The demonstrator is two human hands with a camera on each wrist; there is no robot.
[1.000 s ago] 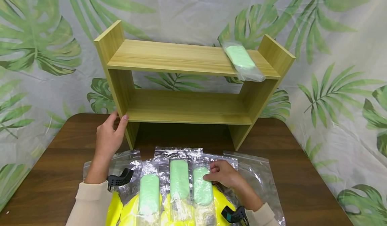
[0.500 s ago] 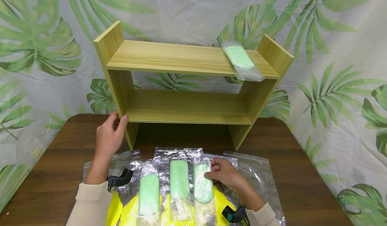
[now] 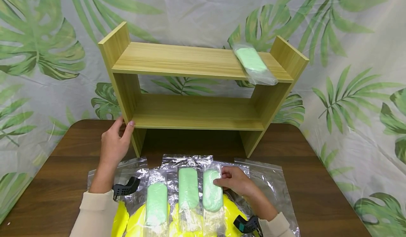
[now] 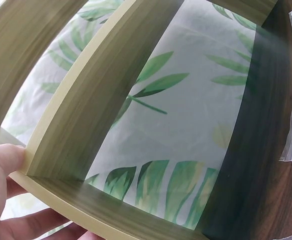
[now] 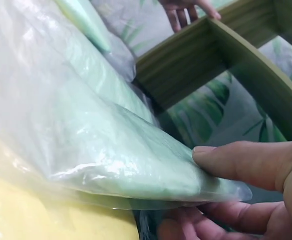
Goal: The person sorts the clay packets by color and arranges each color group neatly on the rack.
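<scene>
My left hand [image 3: 115,142] grips the left side panel of a small wooden shelf unit [image 3: 196,112]. Its thumb lies on the front edge by the middle board; the other fingers go round the outer side, as the left wrist view shows too. My right hand [image 3: 236,180] pinches the upper right edge of a clear plastic bag with a mint-green slab [image 3: 212,191] inside. In the right wrist view the thumb [image 5: 236,157] presses on top of this bag, with fingers below it. Two similar bagged green slabs [image 3: 188,187] [image 3: 157,203] lie to its left.
Another bagged green slab [image 3: 252,59] rests on the top board, overhanging its front edge. Under the front bags are larger clear zip bags [image 3: 266,180] with yellow contents [image 3: 233,212]. All stand on a dark wooden table [image 3: 323,194] before a leaf-print cloth [image 3: 358,29].
The bag in my right hand has shifted slightly up and its slab shows straighter. My right hand has moved only a little; my left hand stays on the shelf.
</scene>
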